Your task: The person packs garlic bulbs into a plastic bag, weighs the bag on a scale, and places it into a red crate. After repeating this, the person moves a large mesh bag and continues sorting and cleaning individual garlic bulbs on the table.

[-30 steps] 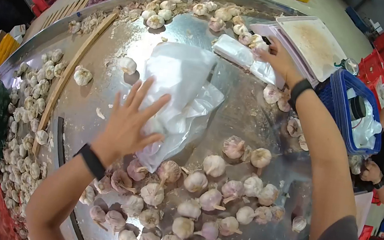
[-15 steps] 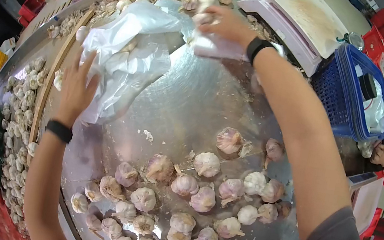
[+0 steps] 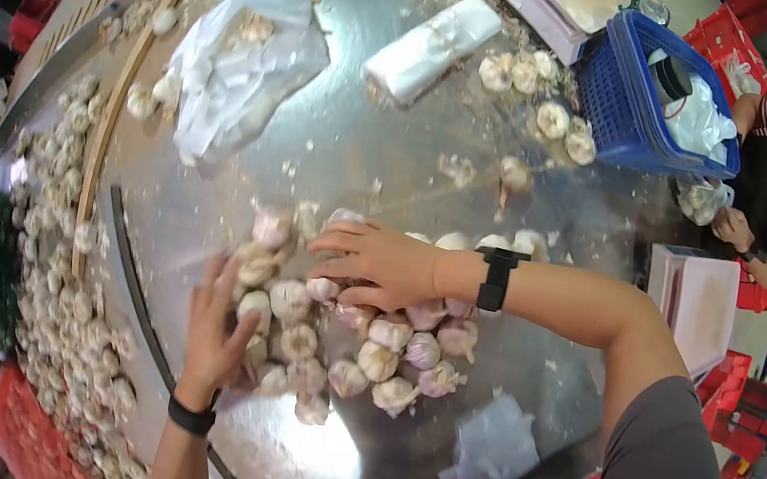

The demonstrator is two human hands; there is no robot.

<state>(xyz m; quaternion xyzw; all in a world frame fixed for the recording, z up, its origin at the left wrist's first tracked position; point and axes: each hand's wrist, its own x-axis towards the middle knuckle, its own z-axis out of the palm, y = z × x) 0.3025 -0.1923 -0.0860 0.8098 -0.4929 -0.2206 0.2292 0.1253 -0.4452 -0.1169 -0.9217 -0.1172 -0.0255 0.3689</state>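
Together, left hand (image 3: 211,328) and right hand (image 3: 380,261) rest on garlic bulbs (image 3: 378,361).

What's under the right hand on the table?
The right hand lies palm-down on garlic bulbs, some showing around its edges. Whatever sits directly under the palm is covered.

The right hand (image 3: 378,261) is lying over a heap of garlic bulbs (image 3: 378,361) on the metal table (image 3: 387,159). The left hand (image 3: 217,323), fingers spread, is touching the heap's left edge; crumpled plastic bags (image 3: 228,77) are lying well apart.
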